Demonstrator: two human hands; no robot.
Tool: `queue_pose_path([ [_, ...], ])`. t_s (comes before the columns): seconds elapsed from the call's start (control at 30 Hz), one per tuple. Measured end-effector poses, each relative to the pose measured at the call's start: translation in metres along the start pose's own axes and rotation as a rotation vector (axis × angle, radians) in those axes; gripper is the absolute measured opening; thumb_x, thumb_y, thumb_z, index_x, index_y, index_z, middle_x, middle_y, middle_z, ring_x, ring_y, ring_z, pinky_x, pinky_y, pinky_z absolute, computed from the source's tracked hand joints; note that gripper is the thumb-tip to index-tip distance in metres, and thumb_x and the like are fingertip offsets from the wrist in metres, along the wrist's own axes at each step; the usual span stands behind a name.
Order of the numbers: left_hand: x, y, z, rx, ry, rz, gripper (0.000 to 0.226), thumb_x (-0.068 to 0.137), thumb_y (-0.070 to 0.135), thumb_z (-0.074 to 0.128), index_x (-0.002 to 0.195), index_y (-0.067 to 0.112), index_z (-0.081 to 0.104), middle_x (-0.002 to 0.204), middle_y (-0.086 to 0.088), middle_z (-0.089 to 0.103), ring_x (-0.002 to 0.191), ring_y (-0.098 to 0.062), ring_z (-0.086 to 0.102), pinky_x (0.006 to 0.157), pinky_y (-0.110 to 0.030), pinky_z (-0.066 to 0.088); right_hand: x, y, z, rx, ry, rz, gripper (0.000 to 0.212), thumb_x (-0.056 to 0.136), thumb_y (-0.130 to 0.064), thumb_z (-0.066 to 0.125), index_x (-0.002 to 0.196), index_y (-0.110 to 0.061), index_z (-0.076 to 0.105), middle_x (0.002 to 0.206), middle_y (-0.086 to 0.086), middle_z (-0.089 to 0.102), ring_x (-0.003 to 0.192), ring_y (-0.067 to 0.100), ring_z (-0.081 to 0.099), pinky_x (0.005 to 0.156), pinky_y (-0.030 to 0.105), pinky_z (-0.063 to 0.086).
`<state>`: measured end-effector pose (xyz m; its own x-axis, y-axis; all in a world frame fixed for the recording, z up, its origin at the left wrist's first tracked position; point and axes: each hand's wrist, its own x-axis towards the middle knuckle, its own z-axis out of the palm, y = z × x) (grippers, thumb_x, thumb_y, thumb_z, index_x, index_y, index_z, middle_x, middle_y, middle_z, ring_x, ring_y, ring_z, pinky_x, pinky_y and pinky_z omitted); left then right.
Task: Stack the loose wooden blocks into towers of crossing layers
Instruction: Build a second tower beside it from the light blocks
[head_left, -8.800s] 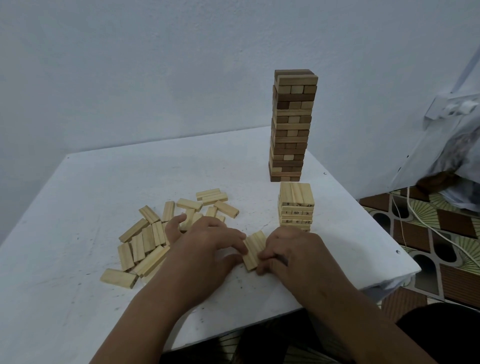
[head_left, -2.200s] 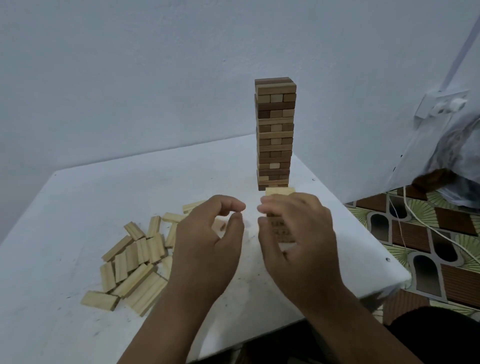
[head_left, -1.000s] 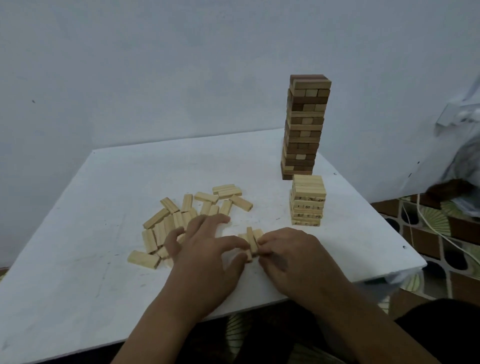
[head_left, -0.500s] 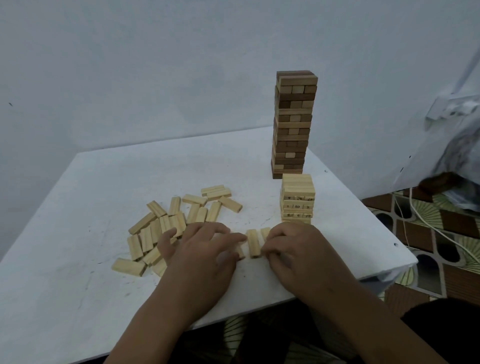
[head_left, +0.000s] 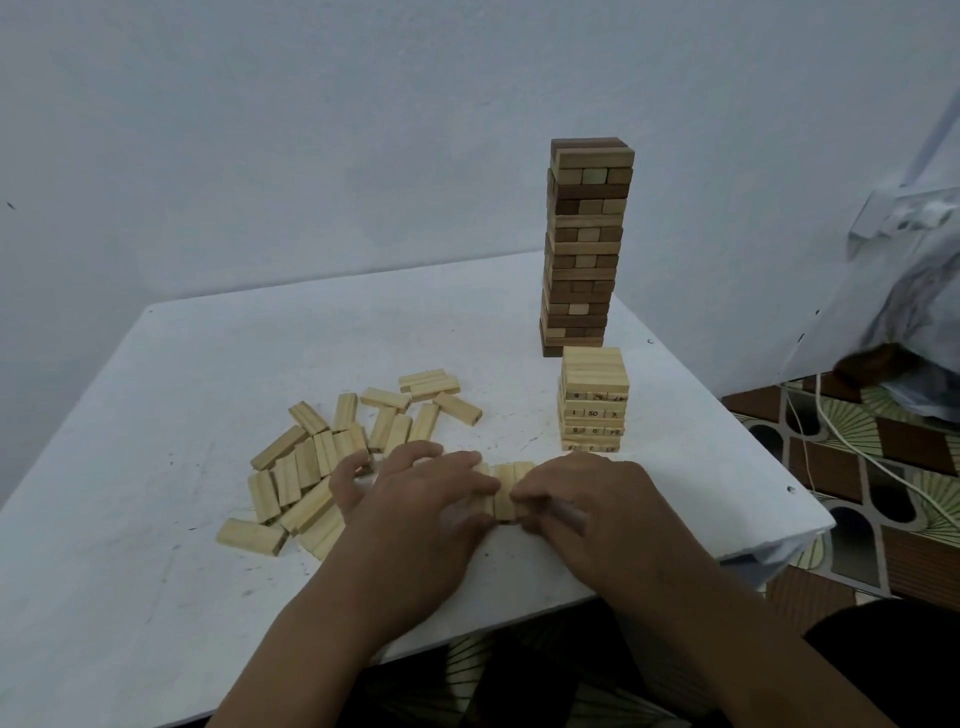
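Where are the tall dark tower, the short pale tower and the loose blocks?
tall dark tower (head_left: 584, 249), head view, front face
short pale tower (head_left: 593, 410), head view, numbered front
loose blocks (head_left: 311, 462), head view, pile's middle

Two block towers (head_left: 587, 244), two hands (head_left: 431, 499), one table (head_left: 156, 597)

Two bare forearms entered from the bottom edge, no sleeves visible up to the frame edge. Left hand (head_left: 415, 512) and right hand (head_left: 597, 512) wore no gloves, rings, watch or bands. Dark clothing showed at the lower right corner.
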<state>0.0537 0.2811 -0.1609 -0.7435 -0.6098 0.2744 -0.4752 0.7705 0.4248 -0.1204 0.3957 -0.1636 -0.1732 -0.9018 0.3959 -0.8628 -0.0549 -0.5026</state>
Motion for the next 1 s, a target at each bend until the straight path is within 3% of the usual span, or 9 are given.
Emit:
queue_pose_path([
  [0.1,0.001,0.001,-0.007,-0.045,-0.054,-0.050,0.051,0.084,0.046,0.068,0.131,0.052,0.048,0.116,0.046,0.040,0.135,0.008,0.025,0.110,-0.021,-0.008,0.001,0.003,-0.010,0.096,-0.032,0.048,0.033,0.078,-0.028,0.077,0.111,-0.029,0.071,0.112,-0.019,0.067,0.104,-0.008,0.056,0.091,0.005,0.037],
  [0.17,0.003,0.002,-0.011,-0.027,-0.095,-0.069,0.068,0.082,0.049,0.069,0.140,0.053,0.034,0.121,0.042,0.042,0.135,0.011,0.020,0.099,-0.007,-0.018,0.003,0.004,-0.016,0.117,-0.072,0.105,0.047,0.078,-0.037,0.079,0.122,-0.036,0.064,0.122,-0.027,0.057,0.107,-0.009,0.054,0.092,0.000,0.032],
  [0.23,0.005,0.001,-0.013,-0.013,-0.111,-0.059,0.079,0.080,0.050,0.071,0.144,0.054,0.025,0.126,0.039,0.046,0.133,0.012,0.021,0.094,-0.001,-0.016,0.008,0.005,-0.016,0.083,-0.141,0.151,0.058,0.078,-0.043,0.078,0.130,-0.042,0.055,0.121,-0.034,0.048,0.104,-0.014,0.049,0.086,-0.003,0.030],
  [0.43,0.012,0.003,-0.009,-0.034,-0.096,-0.065,0.092,0.075,0.049,0.077,0.142,0.057,0.014,0.119,0.036,0.057,0.127,0.011,0.031,0.100,-0.033,0.014,0.020,0.006,-0.008,0.093,-0.245,0.180,0.068,0.074,-0.047,0.080,0.133,-0.046,0.045,0.122,-0.023,0.058,0.106,-0.007,0.051,0.087,0.013,0.040],
  [0.57,0.013,0.003,-0.012,-0.095,-0.088,-0.066,0.090,0.073,0.049,0.079,0.140,0.058,0.019,0.113,0.037,0.060,0.123,0.017,0.035,0.102,-0.031,0.017,0.020,0.009,-0.009,0.134,-0.247,0.148,0.059,0.075,-0.045,0.078,0.125,-0.046,0.048,0.116,-0.024,0.060,0.108,-0.008,0.053,0.090,0.019,0.047],
  [0.7,0.013,0.005,-0.014,-0.182,-0.084,-0.045,0.083,0.073,0.047,0.079,0.135,0.059,0.026,0.113,0.036,0.061,0.118,0.022,0.036,0.104,-0.033,0.022,0.020,0.009,-0.015,0.152,-0.216,0.108,0.054,0.072,-0.043,0.081,0.115,-0.049,0.049,0.106,-0.029,0.060,0.104,-0.007,0.054,0.078,0.008,0.041],
  [0.87,0.020,0.013,-0.022,-0.305,-0.076,0.012,0.081,0.073,0.044,0.082,0.137,0.050,0.033,0.120,0.031,0.061,0.117,0.005,0.054,0.104,-0.050,0.040,0.024,0.006,-0.039,0.175,-0.140,0.087,0.058,0.065,-0.046,0.087,0.110,-0.049,0.050,0.104,-0.030,0.063,0.101,-0.008,0.058,0.079,0.005,0.045],
  [0.93,0.028,0.018,-0.025,-0.306,-0.047,0.051,0.082,0.073,0.044,0.082,0.137,0.049,0.032,0.121,0.033,0.059,0.117,0.005,0.054,0.102,-0.048,0.043,0.027,0.006,-0.052,0.227,-0.110,0.100,0.060,0.063,-0.042,0.089,0.110,-0.047,0.052,0.107,-0.028,0.066,0.101,-0.010,0.061,0.082,0.005,0.047],
  [1.0,0.037,0.025,-0.024,-0.309,-0.025,0.085,0.079,0.074,0.048,0.079,0.137,0.049,0.031,0.122,0.034,0.058,0.117,0.005,0.053,0.100,-0.035,0.046,0.031,0.007,-0.064,0.227,-0.071,0.105,0.060,0.061,-0.041,0.090,0.108,-0.046,0.053,0.106,-0.029,0.065,0.100,-0.013,0.061,0.079,0.002,0.045],
])
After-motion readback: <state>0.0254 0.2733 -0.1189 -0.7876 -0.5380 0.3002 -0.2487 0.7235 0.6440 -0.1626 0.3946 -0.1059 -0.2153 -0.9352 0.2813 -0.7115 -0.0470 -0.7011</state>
